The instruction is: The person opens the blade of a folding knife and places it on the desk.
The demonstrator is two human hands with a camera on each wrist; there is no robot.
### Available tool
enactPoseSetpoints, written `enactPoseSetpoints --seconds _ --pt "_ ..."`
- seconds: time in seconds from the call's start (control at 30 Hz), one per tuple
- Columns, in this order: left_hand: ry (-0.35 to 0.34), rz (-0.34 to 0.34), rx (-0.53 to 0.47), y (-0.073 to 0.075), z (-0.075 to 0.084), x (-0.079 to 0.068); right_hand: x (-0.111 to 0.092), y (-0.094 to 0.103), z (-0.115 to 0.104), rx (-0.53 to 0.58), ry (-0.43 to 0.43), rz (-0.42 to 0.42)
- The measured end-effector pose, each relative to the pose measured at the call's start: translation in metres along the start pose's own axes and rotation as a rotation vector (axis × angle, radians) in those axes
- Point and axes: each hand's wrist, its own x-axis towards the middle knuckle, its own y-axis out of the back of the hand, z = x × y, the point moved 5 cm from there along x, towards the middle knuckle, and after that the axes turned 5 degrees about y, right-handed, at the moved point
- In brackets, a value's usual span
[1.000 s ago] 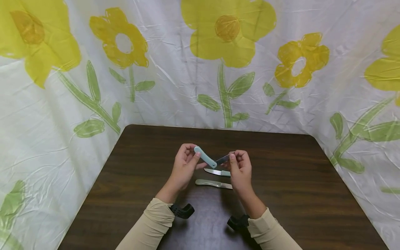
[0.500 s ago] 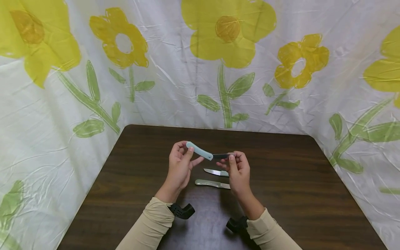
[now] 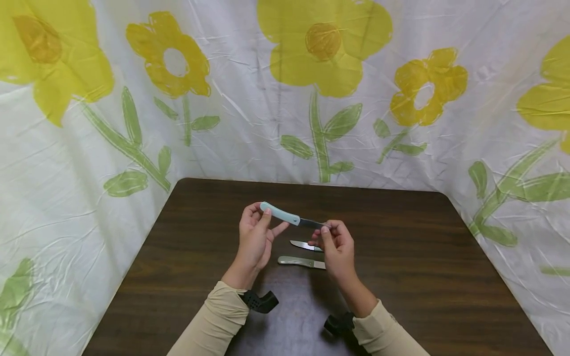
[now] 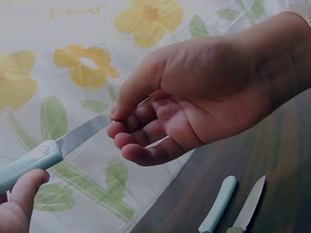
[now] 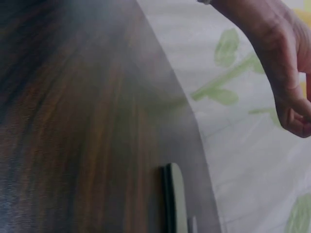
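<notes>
Between the two hands, above the table, is a folding knife (image 3: 280, 214) with a pale blue handle and its blade swung out. My left hand (image 3: 253, 242) pinches the handle near its butt end. The thumb and fingers of my right hand (image 3: 340, 249) pinch the tip end of the blade (image 4: 85, 134). In the left wrist view, handle and blade lie nearly in line. Below, on the table, lie a small knife (image 3: 303, 244) with a light handle and a greenish-handled knife (image 3: 296, 260), both unfolded and partly hidden by my right hand.
The dark wooden table (image 3: 200, 296) ends at a white cloth (image 3: 240, 148) printed with yellow flowers. Black bands (image 3: 260, 301) sit on both wrists. In the right wrist view, a knife handle (image 5: 177, 199) shows at the bottom edge.
The blade has swung away from the handle, from a clear bend to nearly straight. My left hand has moved left with the handle; my right hand has shifted slightly left and down.
</notes>
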Motion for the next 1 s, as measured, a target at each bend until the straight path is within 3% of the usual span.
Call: enactPoseSetpoints --seconds 0.3,0.4,0.5,0.67,0.87,1.0 --pt "-0.022 0.03 -0.004 0.0 -0.008 0.0 0.0 0.012 -0.001 -0.112 -0.028 -0.044" --pt "-0.06 0.035 0.03 0.002 -0.007 0.001 0.002 0.02 -0.003 -0.208 -0.028 -0.098" --pt "-0.08 0.034 0.1 0.007 -0.006 0.002 0.005 0.03 -0.009 -0.324 0.028 -0.152" --pt "-0.081 -0.032 0.3 0.018 -0.007 0.003 0.012 0.05 -0.018 -0.471 0.093 -0.261" --pt "-0.174 -0.135 0.682 0.03 -0.002 -0.001 0.009 0.071 -0.023 -0.685 0.137 -0.413" --pt "-0.134 -0.25 0.85 0.035 -0.006 -0.003 -0.001 0.079 -0.02 -0.772 0.101 -0.478"
